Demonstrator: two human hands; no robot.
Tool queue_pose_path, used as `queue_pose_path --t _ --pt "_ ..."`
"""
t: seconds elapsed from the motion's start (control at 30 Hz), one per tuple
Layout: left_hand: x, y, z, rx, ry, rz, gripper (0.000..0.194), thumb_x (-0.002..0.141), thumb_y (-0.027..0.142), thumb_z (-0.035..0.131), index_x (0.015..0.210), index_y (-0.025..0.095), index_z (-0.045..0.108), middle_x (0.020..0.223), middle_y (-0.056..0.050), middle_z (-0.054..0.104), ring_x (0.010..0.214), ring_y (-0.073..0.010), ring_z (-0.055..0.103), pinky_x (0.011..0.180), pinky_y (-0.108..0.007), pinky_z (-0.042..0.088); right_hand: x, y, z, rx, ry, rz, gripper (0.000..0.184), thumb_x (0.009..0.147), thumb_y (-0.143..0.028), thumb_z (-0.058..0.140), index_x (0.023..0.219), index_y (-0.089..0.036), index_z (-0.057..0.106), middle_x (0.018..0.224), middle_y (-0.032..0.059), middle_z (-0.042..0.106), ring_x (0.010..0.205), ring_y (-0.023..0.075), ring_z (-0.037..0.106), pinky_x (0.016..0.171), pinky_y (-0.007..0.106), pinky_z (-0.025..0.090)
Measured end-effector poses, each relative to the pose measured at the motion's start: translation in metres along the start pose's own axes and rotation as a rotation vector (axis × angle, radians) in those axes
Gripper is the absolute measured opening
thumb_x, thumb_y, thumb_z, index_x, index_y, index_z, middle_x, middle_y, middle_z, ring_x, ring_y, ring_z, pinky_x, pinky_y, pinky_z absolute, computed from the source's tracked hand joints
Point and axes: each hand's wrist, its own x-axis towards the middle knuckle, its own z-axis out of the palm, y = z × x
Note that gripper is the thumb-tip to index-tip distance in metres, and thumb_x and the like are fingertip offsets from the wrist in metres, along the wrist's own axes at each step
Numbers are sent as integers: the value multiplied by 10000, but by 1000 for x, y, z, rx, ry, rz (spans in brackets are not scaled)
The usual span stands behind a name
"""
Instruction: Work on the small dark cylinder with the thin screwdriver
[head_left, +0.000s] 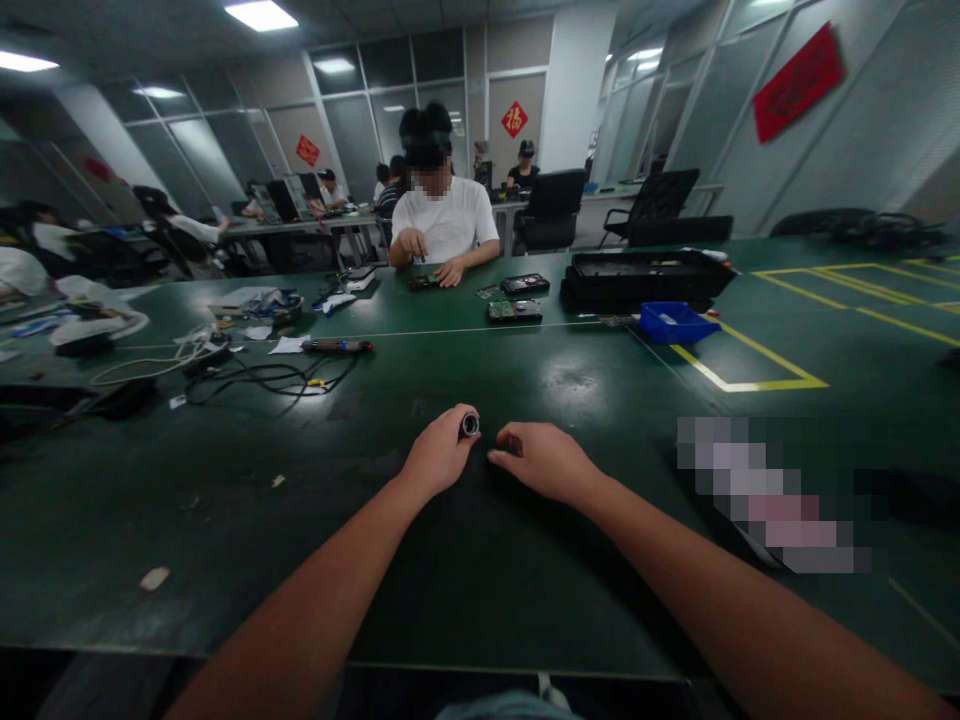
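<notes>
Just left of the view's centre, my left hand is closed around a dark tube with a shiny round metal-rimmed end. That end faces up towards me; the rest is hidden in the fingers, so its kind is unclear. My right hand is a short way to the right, low over the green table. Its fingers are loosely curled, with a gap between thumb and forefinger and nothing visible in them. The two hands do not touch.
Across the table, a person in a white shirt handles a dark part. Hard drives, a black tray and a blue bin stand ahead. An electric screwdriver and cables lie left; a blurred-out object lies right.
</notes>
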Motion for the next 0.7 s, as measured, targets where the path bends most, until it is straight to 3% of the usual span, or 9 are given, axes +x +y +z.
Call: queue_pose_path --t 0.13,0.4,0.7 --pt "0 0 0 2 -2 12 205 897 196 602 1092 259 596 1073 -42 671 1001 -216 628 892 -348 460 5 3 9 -26 -81 -21 348 807 -475 703 1092 -276 718 962 40 734 817 218 655 597 289 382" --pt "-1 1 -1 0 -10 20 168 903 196 596 1060 256 593 1052 -34 673 969 -204 627 870 -336 451 2 -4 3 -63 -90 20 144 829 -312 624 890 -230 726 865 44 727 741 189 640 567 277 370" --pt "-1 0 1 5 -15 15 178 898 200 597 1065 262 596 1049 -26 675 956 -204 626 854 -333 453 0 -1 -1 -95 -66 -52 235 827 -189 542 927 -235 750 862 47 730 769 204 653 645 302 431"
